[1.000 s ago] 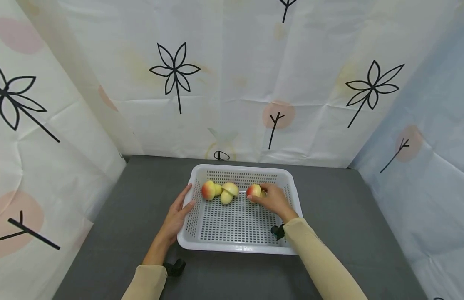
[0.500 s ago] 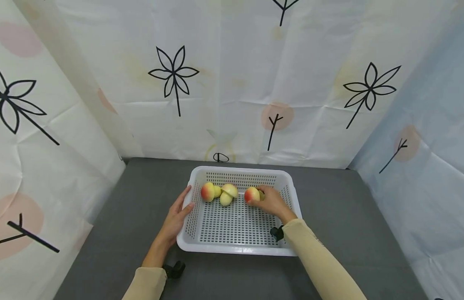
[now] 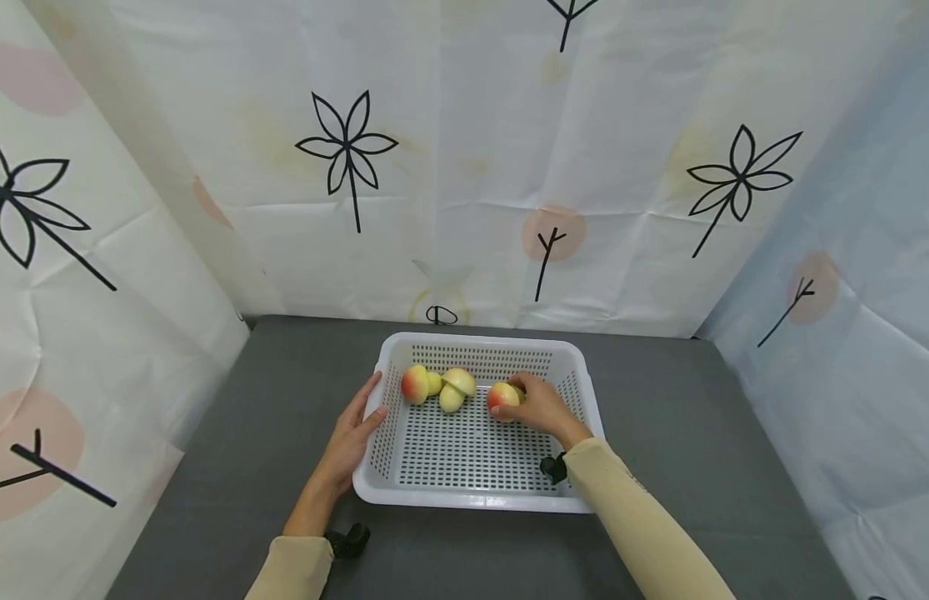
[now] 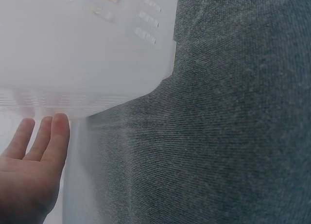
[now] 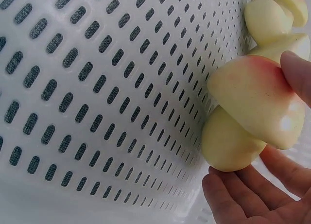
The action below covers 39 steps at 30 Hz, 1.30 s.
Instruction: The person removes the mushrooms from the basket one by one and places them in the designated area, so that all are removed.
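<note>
In the head view, my right hand (image 3: pixel 542 408) grips a toy mushroom (image 3: pixel 502 401) with a red and yellow cap, inside the white basket (image 3: pixel 475 500). The right wrist view shows the thumb on this mushroom's cap (image 5: pixel 252 95) and the fingers by its pale stem (image 5: pixel 231 144). To its left are a pale-capped mushroom (image 3: pixel 457 388) and, farther left, another red and yellow one (image 3: pixel 417 385), close together. My left hand (image 3: pixel 347 437) rests at the basket's left side. Its fingers (image 4: pixel 58 141) look straight against the outer wall in the left wrist view.
The basket stands on a dark grey cloth-covered table (image 3: pixel 299 367). Behind it hangs a white curtain (image 3: pixel 464 167) printed with flowers and twigs, with further panels at the left and right sides. Each wrist wears a black strap (image 3: pixel 349 540).
My right hand has drawn the red and yellow mushroom slightly toward me and a little left within the basket. The left hand stays at the basket's side.
</note>
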Each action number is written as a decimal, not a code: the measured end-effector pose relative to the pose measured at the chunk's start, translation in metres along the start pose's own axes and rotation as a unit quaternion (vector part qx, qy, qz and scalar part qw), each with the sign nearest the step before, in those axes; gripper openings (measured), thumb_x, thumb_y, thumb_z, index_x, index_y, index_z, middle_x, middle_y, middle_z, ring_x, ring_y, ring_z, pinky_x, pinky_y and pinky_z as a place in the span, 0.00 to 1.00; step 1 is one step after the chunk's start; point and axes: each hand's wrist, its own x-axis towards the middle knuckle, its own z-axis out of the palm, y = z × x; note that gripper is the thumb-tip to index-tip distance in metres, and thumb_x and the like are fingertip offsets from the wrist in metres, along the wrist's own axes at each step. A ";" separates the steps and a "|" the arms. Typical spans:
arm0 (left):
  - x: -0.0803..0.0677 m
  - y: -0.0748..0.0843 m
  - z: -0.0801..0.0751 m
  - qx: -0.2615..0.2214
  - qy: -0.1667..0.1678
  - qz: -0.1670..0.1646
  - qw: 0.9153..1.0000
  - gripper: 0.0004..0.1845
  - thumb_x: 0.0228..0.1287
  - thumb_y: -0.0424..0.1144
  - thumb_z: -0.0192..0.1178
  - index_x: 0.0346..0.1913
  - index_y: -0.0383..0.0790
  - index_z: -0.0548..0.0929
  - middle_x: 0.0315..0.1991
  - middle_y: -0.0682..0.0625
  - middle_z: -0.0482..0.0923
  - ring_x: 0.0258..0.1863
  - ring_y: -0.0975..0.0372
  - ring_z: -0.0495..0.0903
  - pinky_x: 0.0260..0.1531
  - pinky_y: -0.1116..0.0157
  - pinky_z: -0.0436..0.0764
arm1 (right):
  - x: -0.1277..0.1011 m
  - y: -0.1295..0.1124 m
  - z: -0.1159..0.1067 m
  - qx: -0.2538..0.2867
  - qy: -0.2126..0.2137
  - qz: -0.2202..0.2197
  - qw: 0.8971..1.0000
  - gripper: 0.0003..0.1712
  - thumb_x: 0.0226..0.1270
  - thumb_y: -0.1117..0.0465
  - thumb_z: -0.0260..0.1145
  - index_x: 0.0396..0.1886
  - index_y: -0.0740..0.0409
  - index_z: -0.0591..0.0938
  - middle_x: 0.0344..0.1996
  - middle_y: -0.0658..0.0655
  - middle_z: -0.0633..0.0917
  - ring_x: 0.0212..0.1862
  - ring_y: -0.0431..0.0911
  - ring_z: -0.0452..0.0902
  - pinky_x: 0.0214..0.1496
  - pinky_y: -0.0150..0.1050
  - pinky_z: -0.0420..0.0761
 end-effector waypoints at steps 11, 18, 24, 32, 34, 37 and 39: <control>0.001 0.001 0.001 -0.004 0.000 -0.004 1.000 0.34 0.79 0.43 0.53 0.82 0.60 0.54 0.81 0.49 0.50 0.69 0.40 0.65 0.54 0.43 0.76 | 0.001 0.002 -0.001 -0.011 -0.005 0.021 1.000 0.29 0.54 0.52 0.82 0.50 0.64 0.83 0.37 0.55 0.85 0.36 0.46 0.76 0.40 0.42 0.77; 0.000 0.001 0.002 -0.005 0.001 -0.005 1.000 0.34 0.79 0.43 0.53 0.82 0.60 0.54 0.81 0.49 0.50 0.69 0.40 0.65 0.55 0.41 0.75 | 0.000 0.002 -0.002 0.001 -0.002 0.009 1.000 0.25 0.50 0.55 0.84 0.44 0.63 0.84 0.33 0.54 0.84 0.33 0.46 0.75 0.37 0.40 0.76; 0.000 0.001 0.003 -0.011 0.002 -0.005 1.000 0.34 0.79 0.42 0.53 0.81 0.60 0.54 0.80 0.48 0.51 0.68 0.39 0.65 0.54 0.41 0.76 | -0.001 -0.001 -0.005 0.021 0.007 0.006 1.000 0.40 0.50 0.56 0.84 0.62 0.67 0.80 0.50 0.62 0.85 0.47 0.51 0.81 0.51 0.48 0.81; -0.001 0.001 0.003 -0.004 0.005 -0.006 1.000 0.34 0.80 0.42 0.53 0.82 0.60 0.54 0.81 0.49 0.50 0.69 0.40 0.65 0.55 0.41 0.75 | 0.000 -0.006 -0.009 0.066 0.017 -0.026 0.997 0.49 0.51 0.59 0.83 0.70 0.71 0.71 0.65 0.68 0.77 0.65 0.60 0.75 0.65 0.53 0.73; -0.002 0.002 0.003 -0.002 0.006 -0.007 1.000 0.34 0.80 0.41 0.53 0.82 0.60 0.54 0.81 0.49 0.50 0.69 0.40 0.65 0.55 0.40 0.75 | -0.001 -0.007 -0.011 0.089 0.016 -0.037 0.995 0.49 0.51 0.61 0.83 0.71 0.71 0.70 0.67 0.69 0.75 0.67 0.61 0.73 0.66 0.52 0.72; -0.002 0.002 0.002 0.004 0.008 -0.009 1.000 0.34 0.80 0.42 0.53 0.81 0.61 0.54 0.81 0.49 0.50 0.69 0.39 0.65 0.55 0.40 0.75 | -0.003 -0.008 -0.014 0.118 0.014 -0.052 0.992 0.50 0.51 0.63 0.83 0.72 0.72 0.69 0.69 0.69 0.72 0.69 0.61 0.70 0.68 0.51 0.71; -0.002 0.002 0.002 0.006 0.008 -0.011 1.000 0.33 0.80 0.42 0.53 0.81 0.61 0.54 0.81 0.49 0.50 0.68 0.39 0.65 0.55 0.40 0.75 | -0.005 -0.008 -0.018 0.134 0.011 -0.059 0.989 0.51 0.51 0.64 0.83 0.72 0.72 0.68 0.70 0.69 0.71 0.70 0.61 0.69 0.68 0.51 0.70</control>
